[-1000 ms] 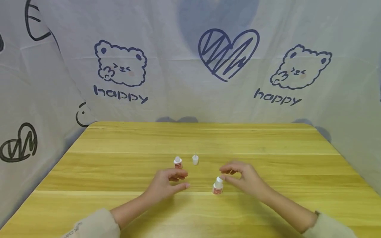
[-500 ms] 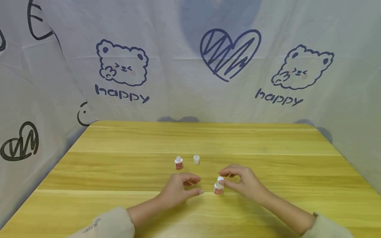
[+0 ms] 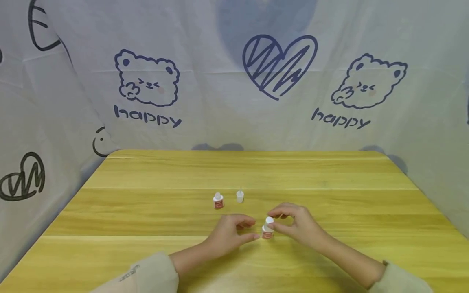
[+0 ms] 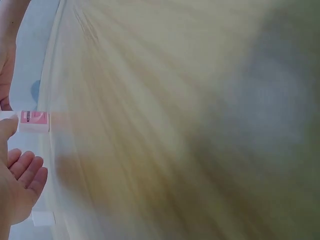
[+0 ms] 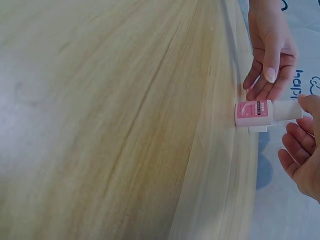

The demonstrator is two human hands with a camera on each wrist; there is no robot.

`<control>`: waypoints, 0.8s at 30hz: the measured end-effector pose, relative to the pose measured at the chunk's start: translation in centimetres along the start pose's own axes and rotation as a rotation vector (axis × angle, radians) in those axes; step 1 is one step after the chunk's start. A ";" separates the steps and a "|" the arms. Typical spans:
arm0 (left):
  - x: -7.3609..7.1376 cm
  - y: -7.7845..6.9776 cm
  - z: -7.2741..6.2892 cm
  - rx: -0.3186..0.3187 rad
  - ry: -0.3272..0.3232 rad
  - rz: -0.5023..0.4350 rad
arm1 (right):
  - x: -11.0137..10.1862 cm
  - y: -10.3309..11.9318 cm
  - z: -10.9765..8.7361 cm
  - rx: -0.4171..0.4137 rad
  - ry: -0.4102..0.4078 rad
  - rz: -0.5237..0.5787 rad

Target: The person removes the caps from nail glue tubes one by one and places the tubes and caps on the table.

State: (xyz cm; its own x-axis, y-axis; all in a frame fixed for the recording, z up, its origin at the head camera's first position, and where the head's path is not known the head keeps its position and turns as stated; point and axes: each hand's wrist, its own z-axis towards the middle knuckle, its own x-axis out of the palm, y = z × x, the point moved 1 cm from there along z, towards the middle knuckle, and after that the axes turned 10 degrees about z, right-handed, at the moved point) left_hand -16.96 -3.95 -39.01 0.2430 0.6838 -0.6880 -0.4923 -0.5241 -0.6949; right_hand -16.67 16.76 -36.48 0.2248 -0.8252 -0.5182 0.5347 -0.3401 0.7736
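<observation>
Beige sleeves (image 3: 158, 273) reach over a wood-grain table (image 3: 124, 221), where the right hand (image 3: 299, 221) pinches the white cap (image 3: 269, 220) of an upright, pink-labelled bottle (image 3: 267, 234); the left hand (image 3: 230, 234), thumb and fingers parted and holding nothing, is just beside it. Beyond stand a second bottle (image 3: 218, 201) and an upturned cap (image 3: 239, 197), near each other but apart, before a printed cloth (image 3: 212, 101).

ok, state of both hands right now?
Left hand: open, holding nothing, close beside the small white bottle with a pink label; contact can't be told.
Right hand: closed, pinching that bottle's tapered white cap.
</observation>
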 end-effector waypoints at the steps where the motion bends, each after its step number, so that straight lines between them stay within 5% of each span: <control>1: 0.1 -0.1 0.1 0.001 -0.001 0.004 | 0.0 0.0 0.0 -0.002 0.000 -0.001; 24: 1.7 -0.1 1.4 0.053 0.007 -0.020 | 0.1 0.1 0.1 -0.013 0.038 -0.008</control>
State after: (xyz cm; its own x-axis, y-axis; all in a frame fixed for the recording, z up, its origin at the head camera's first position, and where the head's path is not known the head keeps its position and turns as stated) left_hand -17.64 -2.06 -39.79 0.2590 0.6902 -0.6757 -0.5312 -0.4825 -0.6965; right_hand -16.64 16.59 -36.42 0.2510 -0.8045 -0.5383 0.5473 -0.3408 0.7644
